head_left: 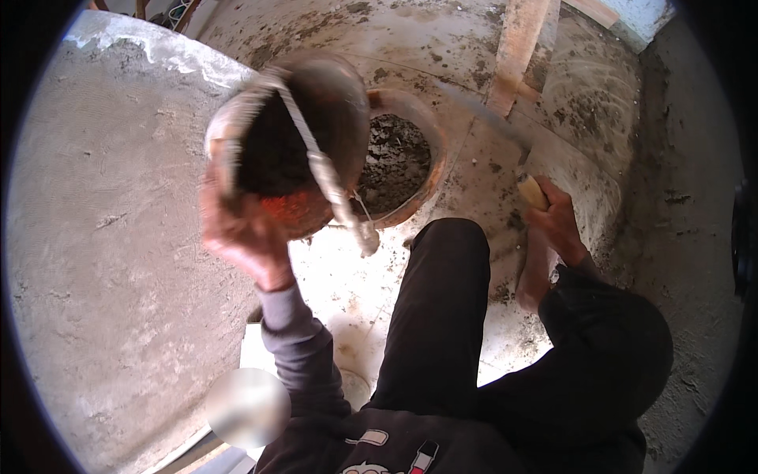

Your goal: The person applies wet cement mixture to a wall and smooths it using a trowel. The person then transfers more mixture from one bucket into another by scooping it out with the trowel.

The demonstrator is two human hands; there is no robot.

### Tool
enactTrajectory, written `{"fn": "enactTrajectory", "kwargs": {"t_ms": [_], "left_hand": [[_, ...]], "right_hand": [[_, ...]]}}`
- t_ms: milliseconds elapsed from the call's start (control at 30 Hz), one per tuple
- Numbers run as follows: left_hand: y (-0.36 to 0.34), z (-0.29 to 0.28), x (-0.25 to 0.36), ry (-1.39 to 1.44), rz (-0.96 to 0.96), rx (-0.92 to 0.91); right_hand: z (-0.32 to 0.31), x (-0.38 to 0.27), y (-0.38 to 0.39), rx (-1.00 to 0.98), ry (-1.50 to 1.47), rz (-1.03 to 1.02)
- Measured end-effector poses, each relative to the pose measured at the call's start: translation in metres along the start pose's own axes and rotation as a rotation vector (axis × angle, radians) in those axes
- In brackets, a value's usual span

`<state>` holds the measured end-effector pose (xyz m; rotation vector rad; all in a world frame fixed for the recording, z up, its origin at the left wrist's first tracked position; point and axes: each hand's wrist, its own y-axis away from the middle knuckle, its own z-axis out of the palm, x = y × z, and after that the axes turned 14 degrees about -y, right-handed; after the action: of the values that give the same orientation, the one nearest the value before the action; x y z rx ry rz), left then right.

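My left hand [249,237] grips the side of a reddish bucket [359,95], which is lifted and tilted so that its dark inside shows. A pale wrapped handle [320,162] crosses that bucket's mouth; motion smears its rim and my fingers. Partly behind it, a second reddish bucket [437,150] stands on the floor with grey, lumpy mortar [395,162] in it. On the right, my right hand [555,225] is closed round the wooden handle of a trowel [530,192]. The trowel's blurred blade points up and left, toward the second bucket.
A rough plastered wall [118,197] rises on the left, and another [687,221] on the right. Wooden boards [517,47] stand at the far right. Mortar crumbs spot the pale floor [466,166]. My bent knee [450,245] is close in front of the buckets.
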<state>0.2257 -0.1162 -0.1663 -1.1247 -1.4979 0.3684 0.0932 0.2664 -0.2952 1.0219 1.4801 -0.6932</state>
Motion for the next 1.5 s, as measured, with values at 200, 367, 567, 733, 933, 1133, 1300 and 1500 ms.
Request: {"fn": "enactTrajectory", "kwargs": {"t_ms": [200,367,567,733,933,1133,1300,1500], "left_hand": [[0.009,0.028,0.013,-0.593,0.197,-0.23],[0.002,0.029,0.018,-0.544,0.238,-0.312],[-0.01,0.028,0.015,-0.382,0.189,-0.424],[-0.009,0.043,0.029,-0.452,0.329,-0.613],[0.003,0.062,0.042,-0.491,0.379,-0.629],[0.007,0.066,0.043,-0.513,0.449,-0.672],[0.0,0.062,0.041,-0.516,0.472,-0.704],[0.004,0.046,0.034,-0.494,0.279,-0.701]], "right_hand": [[-0.006,-0.005,0.002,-0.071,0.257,-0.076],[0.002,-0.019,-0.018,-0.116,0.346,-0.388],[0.034,-0.055,-0.06,-0.18,0.405,-0.541],[0.067,-0.076,-0.094,-0.28,0.493,-0.611],[0.098,-0.068,-0.111,-0.367,0.44,-0.544],[0.085,-0.06,-0.122,-0.423,0.676,-0.659],[0.072,-0.08,-0.111,-0.523,0.945,-0.554],[0.051,-0.064,-0.078,-0.368,1.048,-0.709]]}}
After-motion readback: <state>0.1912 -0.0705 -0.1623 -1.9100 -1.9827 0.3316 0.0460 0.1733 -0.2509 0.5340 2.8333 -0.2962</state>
